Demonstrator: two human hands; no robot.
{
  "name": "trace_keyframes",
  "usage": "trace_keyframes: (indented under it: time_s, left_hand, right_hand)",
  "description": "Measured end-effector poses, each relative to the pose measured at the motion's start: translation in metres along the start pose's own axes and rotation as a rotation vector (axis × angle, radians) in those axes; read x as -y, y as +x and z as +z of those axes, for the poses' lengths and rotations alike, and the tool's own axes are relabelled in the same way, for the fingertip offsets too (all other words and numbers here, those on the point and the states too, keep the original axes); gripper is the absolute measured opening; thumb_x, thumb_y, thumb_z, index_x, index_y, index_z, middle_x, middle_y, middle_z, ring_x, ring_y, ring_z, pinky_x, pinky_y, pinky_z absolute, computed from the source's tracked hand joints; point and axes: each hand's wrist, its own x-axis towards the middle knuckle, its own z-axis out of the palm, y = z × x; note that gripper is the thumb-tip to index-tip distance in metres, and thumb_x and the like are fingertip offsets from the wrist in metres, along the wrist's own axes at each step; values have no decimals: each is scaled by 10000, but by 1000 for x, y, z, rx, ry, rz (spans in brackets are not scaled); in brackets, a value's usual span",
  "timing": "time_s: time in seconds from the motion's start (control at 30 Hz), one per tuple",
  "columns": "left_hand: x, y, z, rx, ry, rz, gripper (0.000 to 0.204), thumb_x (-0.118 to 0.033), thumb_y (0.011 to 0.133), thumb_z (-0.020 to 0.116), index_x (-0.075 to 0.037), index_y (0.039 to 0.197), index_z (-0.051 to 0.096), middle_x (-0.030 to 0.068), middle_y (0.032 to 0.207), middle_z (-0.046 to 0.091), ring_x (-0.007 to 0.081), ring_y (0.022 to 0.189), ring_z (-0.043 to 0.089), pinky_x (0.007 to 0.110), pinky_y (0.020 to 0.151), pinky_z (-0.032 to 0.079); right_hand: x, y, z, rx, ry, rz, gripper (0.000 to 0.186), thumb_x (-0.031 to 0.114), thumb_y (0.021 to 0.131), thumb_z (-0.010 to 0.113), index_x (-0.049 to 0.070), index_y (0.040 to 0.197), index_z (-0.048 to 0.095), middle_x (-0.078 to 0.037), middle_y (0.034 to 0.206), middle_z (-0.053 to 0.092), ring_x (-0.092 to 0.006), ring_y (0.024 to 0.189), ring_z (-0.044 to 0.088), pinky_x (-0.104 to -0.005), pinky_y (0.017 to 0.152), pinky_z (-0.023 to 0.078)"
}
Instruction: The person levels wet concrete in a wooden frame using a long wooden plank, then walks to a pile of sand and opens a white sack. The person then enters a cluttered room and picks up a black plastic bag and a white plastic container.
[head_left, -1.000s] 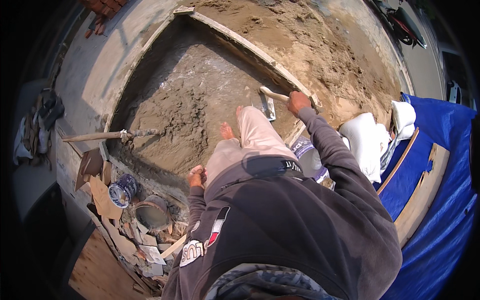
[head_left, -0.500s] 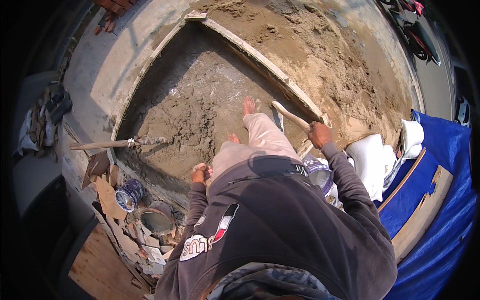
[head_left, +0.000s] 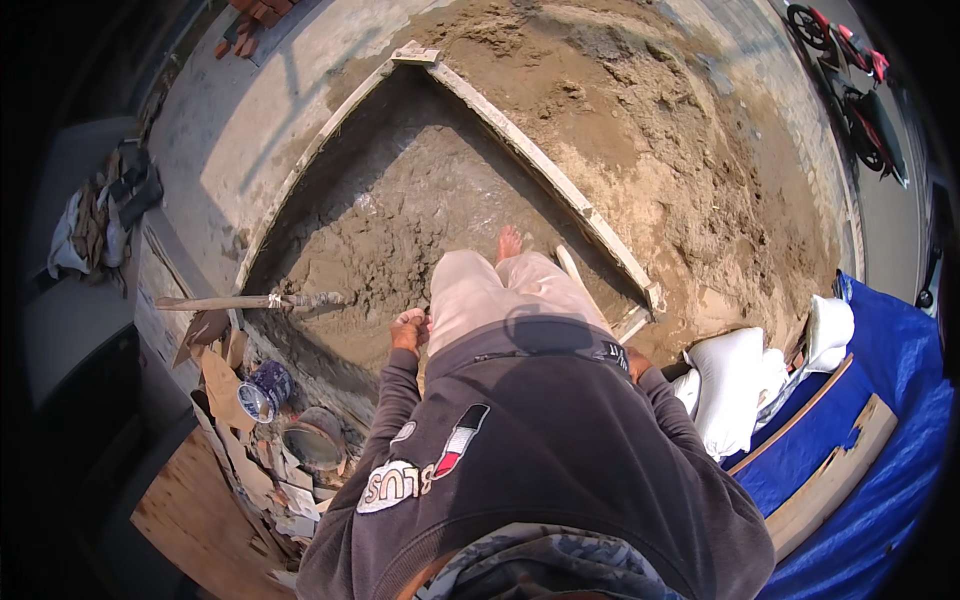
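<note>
My right hand (head_left: 637, 364) is low beside my right hip, mostly covered by my sleeve and waist. A pale wooden handle (head_left: 572, 267) slants from beside my right thigh toward this hand; the thigh hides part of it, and no tool head can be made out. The hand appears closed on the handle's lower end. On the other side, my left hand (head_left: 409, 330) is beside my left thigh with its fingers curled in and nothing showing in them. Below it lies wet grey mortar (head_left: 365, 245) inside a board-edged trough (head_left: 535, 155), where one bare foot (head_left: 509, 241) stands.
A second wooden handle (head_left: 215, 302) lies across the trough's left edge. Paint buckets (head_left: 265, 390) and broken scraps stand at the near left. Sand (head_left: 680, 170) is heaped beyond the right board. White sacks (head_left: 725, 390), planks (head_left: 835, 480) and a blue tarp (head_left: 915, 450) are at right.
My right hand has drawn back toward my hip, and the handle has swung lower behind my thigh. My legs have shifted, covering one foot. The whole view has tilted slightly.
</note>
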Motion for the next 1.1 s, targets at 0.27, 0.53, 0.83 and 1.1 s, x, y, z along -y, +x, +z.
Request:
trace_keyframes:
  time_s: [0.27, 0.53, 0.83, 1.1]
  left_hand:
    - [-32, 15, 20, -27, 73, 36, 174, -30, 797, 565, -12, 969, 553, 124, 793, 662, 176, 659, 662, 242, 493, 526]
    - [-86, 43, 41, 33, 291, 119, 175, -37, 775, 586, -18, 949, 589, 95, 809, 658, 191, 653, 648, 287, 551, 534]
    - [-190, 84, 60, 61, 316, 0, 245, -60, 806, 528, -1, 1044, 525, 133, 825, 648, 221, 649, 644, 346, 548, 567]
    - [-281, 138, 85, 182, 433, -27, 227, -98, 805, 546, -16, 1015, 527, 126, 822, 643, 212, 645, 645, 335, 541, 561]
  right_hand:
    - [39, 25, -2, 51, -339, -48, 341, 261, 829, 548, -23, 1005, 621, -153, 949, 642, -214, 849, 604, -340, 740, 457]
    - [84, 23, 19, -91, -144, 267, 321, 149, 796, 569, -22, 1068, 566, -98, 788, 585, -157, 660, 547, -294, 566, 441]
    - [229, -55, -16, -144, 268, 676, 417, 21, 760, 581, -15, 1164, 486, -49, 636, 537, -106, 449, 487, -252, 367, 416]
    - [410, -127, -71, -156, 22, 655, 633, -117, 659, 583, 22, 1261, 446, -37, 598, 528, -114, 423, 476, -258, 368, 401]
